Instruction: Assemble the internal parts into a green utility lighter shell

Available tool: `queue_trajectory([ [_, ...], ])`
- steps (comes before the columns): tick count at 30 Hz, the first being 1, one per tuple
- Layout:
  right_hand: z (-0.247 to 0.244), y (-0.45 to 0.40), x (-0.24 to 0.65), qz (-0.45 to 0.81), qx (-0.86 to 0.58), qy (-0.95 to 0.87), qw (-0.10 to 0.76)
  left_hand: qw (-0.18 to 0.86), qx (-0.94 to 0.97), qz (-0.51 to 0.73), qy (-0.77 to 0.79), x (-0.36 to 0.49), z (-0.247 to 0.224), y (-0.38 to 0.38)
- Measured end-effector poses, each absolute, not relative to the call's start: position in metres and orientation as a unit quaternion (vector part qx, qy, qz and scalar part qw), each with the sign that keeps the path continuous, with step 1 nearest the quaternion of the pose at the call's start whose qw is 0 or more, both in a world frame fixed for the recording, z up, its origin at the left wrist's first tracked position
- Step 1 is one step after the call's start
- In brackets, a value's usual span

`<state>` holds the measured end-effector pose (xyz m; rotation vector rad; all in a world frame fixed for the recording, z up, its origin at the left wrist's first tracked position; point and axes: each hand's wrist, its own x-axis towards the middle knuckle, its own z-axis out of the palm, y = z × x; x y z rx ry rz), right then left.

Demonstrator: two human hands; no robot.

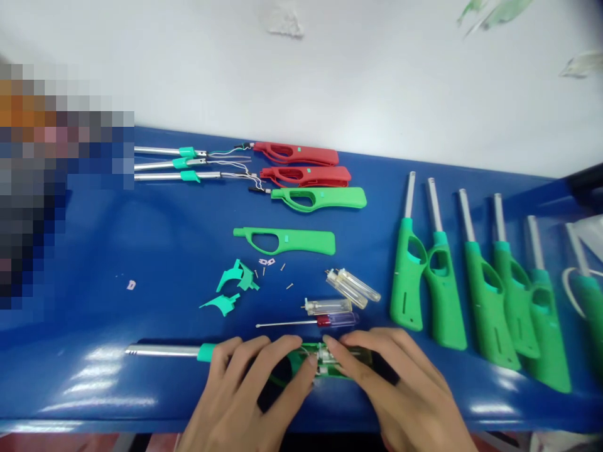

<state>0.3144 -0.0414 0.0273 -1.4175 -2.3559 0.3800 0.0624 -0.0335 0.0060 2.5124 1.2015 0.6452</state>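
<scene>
Near the table's front edge lies a long-necked green gas lighter (205,353), its green housing open on top. My left hand (252,383) is closed over the housing's left half, thumb and fingertips by small white inner parts. My right hand (393,373) grips the right end, with thumb and forefinger at a clear fuel tank (336,356) inside. The fingers hide much of the housing. Just beyond the hands lies a screwdriver (325,321) with a red and purple handle. Behind it are loose clear fuel tanks (327,306), several small screws (289,286) and teal triggers (230,276).
Several assembled green lighters (409,276) line the right side. At the back lie red housing halves (301,154) and a green one (325,198), wired to metal tubes (162,166). Another green half (308,241) lies mid-table. A pixelated patch covers the far left.
</scene>
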Motion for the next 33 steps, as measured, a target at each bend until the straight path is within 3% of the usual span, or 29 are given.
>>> queue_trajectory([
  [7,0.037,-0.038,0.319,0.119,-0.48,-0.85,0.181,0.12,0.87,0.242,0.412,0.063,0.006,-0.033],
  [15,0.037,-0.034,0.338,0.067,-0.543,-0.784,0.292,0.125,0.797,0.325,0.494,0.041,0.022,-0.032],
  [33,0.029,-0.026,0.304,0.13,-0.431,-0.865,0.221,0.096,0.83,0.27,0.479,0.016,0.01,-0.024],
])
